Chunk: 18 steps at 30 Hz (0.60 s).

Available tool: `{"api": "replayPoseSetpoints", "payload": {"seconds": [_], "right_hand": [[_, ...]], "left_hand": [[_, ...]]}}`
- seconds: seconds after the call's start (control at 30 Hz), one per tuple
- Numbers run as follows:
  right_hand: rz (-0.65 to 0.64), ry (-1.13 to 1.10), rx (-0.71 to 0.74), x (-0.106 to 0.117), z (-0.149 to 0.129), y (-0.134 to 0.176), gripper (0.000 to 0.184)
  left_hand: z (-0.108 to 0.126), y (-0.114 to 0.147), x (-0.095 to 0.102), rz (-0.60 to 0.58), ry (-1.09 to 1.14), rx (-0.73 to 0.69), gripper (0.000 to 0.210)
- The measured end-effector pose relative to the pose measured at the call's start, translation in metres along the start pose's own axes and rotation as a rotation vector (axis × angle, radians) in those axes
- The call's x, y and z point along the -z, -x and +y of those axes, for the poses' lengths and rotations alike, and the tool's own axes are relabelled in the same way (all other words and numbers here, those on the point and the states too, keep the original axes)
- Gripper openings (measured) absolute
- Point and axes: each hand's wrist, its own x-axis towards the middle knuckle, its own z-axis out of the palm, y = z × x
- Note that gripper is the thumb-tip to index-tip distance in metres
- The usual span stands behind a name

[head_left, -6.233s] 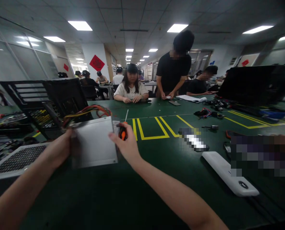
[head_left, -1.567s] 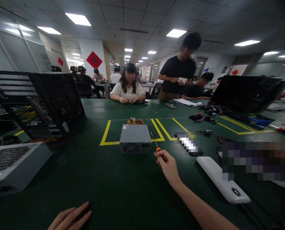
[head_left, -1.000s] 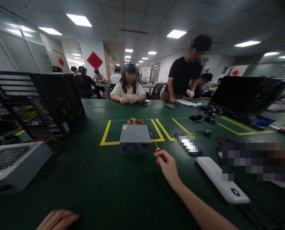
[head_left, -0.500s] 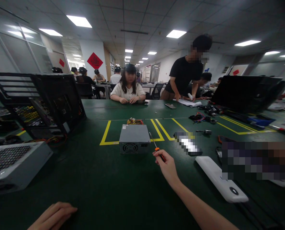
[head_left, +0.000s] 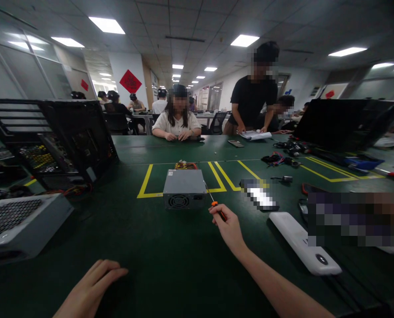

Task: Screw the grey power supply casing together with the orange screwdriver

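My right hand [head_left: 228, 225] is closed round the handle of a screwdriver [head_left: 214, 204] with an orange and black grip. Its thin shaft points up and away, the tip close to the right side of a grey power supply unit [head_left: 183, 187]; whether they touch I cannot tell. That unit stands on the green table with its fan grille facing me, and a bundle of coloured cables [head_left: 185, 165] lies behind it. My left hand [head_left: 95, 282] is low over the near table, holding nothing, its fingers loosely stretched and slightly bent.
A second power supply [head_left: 47, 225] and a black computer case [head_left: 80, 141] are at left. To the right lie a phone [head_left: 258, 195], a white power bank-like device [head_left: 304, 243] and cables [head_left: 279, 161]. Yellow tape [head_left: 145, 181] marks the table [head_left: 170, 265]. Two people are across it.
My left hand has moved right and forward into view. The screwdriver in my right hand has shifted slightly left toward the power supply. The standing person has leaned to the left over the papers.
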Motion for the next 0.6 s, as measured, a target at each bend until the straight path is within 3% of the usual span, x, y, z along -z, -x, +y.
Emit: {"api": "replayPoseSetpoints", "payload": {"seconds": [0.1,0.23,0.43,0.6], "right_hand": [[-0.009,0.002,-0.006,0.000,-0.001,0.001,0.012],[0.004,0.009,-0.020,-0.001,0.000,0.003,0.014],[0.068,0.041,-0.062,0.000,0.010,-0.009,0.031],[0.112,0.046,-0.112,-0.007,0.022,-0.053,0.041]], "left_hand": [[0.040,-0.034,0.006,-0.071,0.039,-0.062,0.045],[0.080,-0.089,0.006,-0.316,0.078,-0.271,0.049],[0.094,-0.157,-0.021,-0.257,0.061,-0.343,0.042],[0.091,-0.180,-0.048,-0.210,0.071,-0.379,0.039]]}}
